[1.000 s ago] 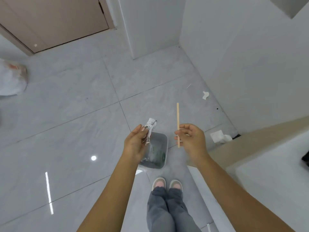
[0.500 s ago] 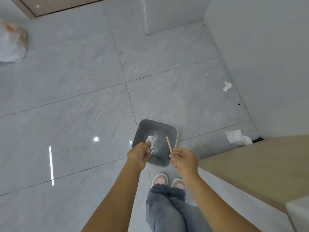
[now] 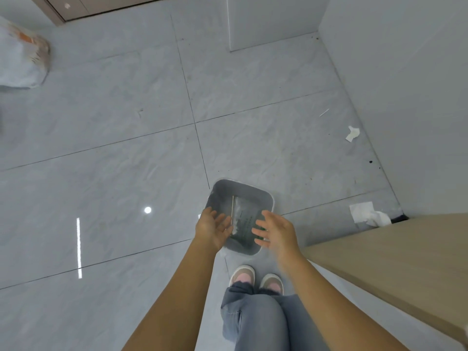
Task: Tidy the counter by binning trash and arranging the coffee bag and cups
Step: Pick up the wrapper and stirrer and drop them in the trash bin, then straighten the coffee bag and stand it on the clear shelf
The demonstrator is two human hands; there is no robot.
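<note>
A grey bin (image 3: 263,196) stands on the floor tiles just in front of my feet. Inside it lie a thin wooden stir stick (image 3: 232,209) and a pale crumpled wrapper (image 3: 238,219) over a dark green packet (image 3: 247,225). My left hand (image 3: 212,228) hovers over the bin's near left rim, palm up, fingers spread and holding nothing. My right hand (image 3: 274,230) hangs over the near right rim, fingers apart and holding nothing. Neither the coffee bag nor the cups are in view.
The wood-faced counter side (image 3: 395,264) runs along my right. Crumpled white tissue (image 3: 367,214) lies at its corner, a paper scrap (image 3: 352,133) lies by the right wall. A filled white bag (image 3: 21,59) sits far left. A door (image 3: 101,3) is at the top.
Both hands have let go: the wrapper left my left hand and the stir stick left my right, and both now lie in the bin. My view tilted further down.
</note>
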